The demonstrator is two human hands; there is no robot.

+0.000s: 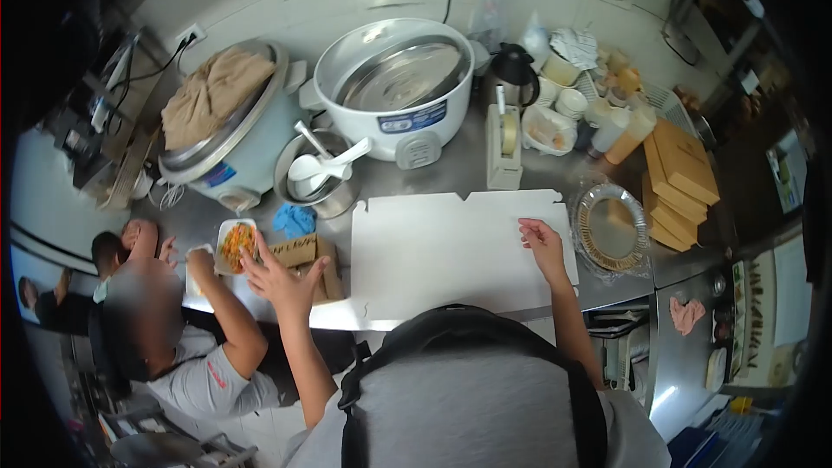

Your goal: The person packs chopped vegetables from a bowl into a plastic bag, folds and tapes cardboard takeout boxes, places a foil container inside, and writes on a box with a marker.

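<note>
A flat white cardboard sheet (451, 251) lies unfolded on the steel counter in front of me. Over its right part is my right hand (543, 244), palm inward, fingers slightly bent and nothing in it. My left hand (282, 282) is raised left of the sheet with its fingers spread and holds nothing. Behind and beside that hand are a small brown cardboard box (299, 251) and a white tray of shredded orange and green food (237, 244). Whether either hand touches anything beneath it is hard to tell.
A co-worker (208, 364) sits at the left, one hand near a white container. Along the back stand a large rice cooker (394, 126), a pot with white scoops (334, 199) and a tape dispenser (503, 152). Right are wrapped plates (582, 224) and brown boxes (680, 160).
</note>
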